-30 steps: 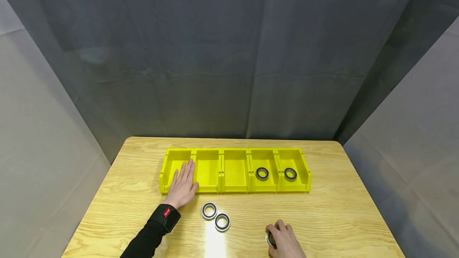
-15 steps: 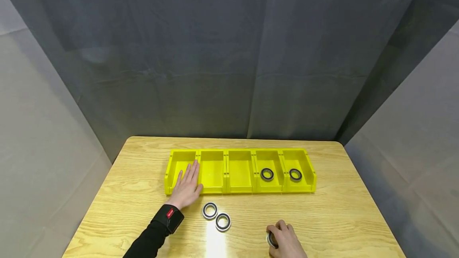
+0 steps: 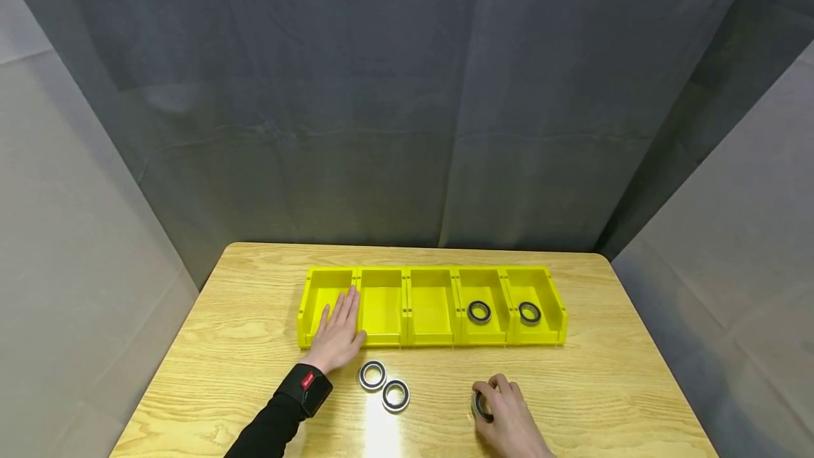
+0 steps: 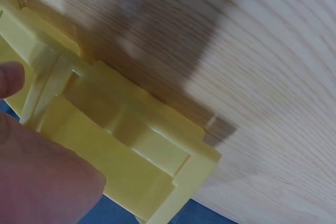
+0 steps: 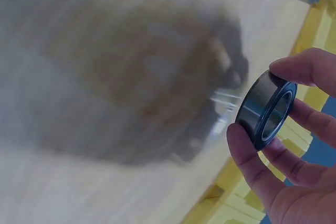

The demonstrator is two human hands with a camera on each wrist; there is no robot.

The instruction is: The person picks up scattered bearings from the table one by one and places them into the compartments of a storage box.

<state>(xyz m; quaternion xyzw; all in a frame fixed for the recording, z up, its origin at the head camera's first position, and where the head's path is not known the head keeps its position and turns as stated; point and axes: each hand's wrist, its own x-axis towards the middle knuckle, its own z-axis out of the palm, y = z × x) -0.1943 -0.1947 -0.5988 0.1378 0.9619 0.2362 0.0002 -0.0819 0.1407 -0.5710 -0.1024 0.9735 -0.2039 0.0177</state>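
Observation:
My right hand pinches a ball bearing between thumb and fingertips; in the right wrist view it is tilted on edge above the table. My left hand lies with straight fingers over the divider between the two leftmost compartments of a yellow bin row. Two similar bearings sit on the table in front of the bins, a left one and a right one, almost touching. One bearing lies in the second compartment from the right, another in the rightmost.
The wooden table has rounded far corners. A dark grey curtain hangs behind it, with pale cloth panels on both sides. A bright light reflection shows on the tabletop near the front.
The bin row has slid a little to the right with its two bearings, and my left hand has moved along with it. My right hand has shifted slightly forward with its bearing.

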